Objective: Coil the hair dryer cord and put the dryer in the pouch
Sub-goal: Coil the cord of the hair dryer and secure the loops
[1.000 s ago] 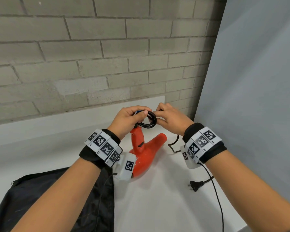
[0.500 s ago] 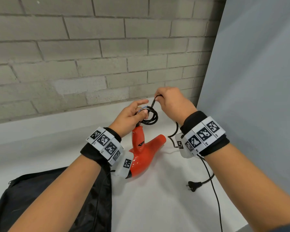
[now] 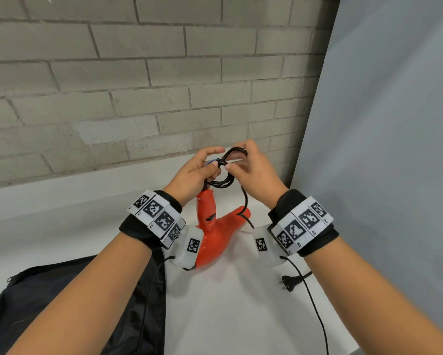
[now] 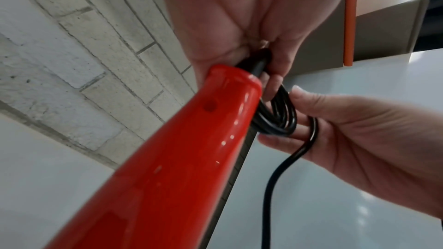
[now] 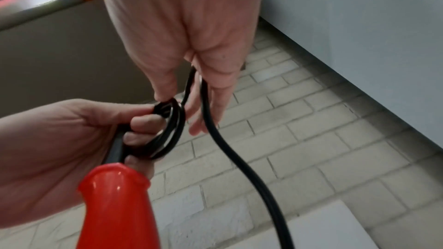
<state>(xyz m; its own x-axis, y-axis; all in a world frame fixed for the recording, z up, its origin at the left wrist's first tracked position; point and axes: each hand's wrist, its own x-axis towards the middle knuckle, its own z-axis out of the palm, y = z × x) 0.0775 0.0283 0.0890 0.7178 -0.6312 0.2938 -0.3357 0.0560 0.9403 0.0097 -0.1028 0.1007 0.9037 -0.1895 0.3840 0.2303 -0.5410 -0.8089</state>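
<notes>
Gripping glossy red dryer [image 3: 212, 234], hands [image 3: 193, 172] loop smooth black cord [image 3: 221, 181].

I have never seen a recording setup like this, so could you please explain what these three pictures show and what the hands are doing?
No robot here: a person works bare-handed, wearing cameras. The wide picture comes from a head camera looking down; the other two come from wrist cameras looking along each hand. The patterned blocks on the wrists belong to the rig. The left hand grips a coil of black cord at the handle end of a red hair dryer. The right hand pinches the next loop of cord. On the white table lie the plug and a black pouch.
</notes>
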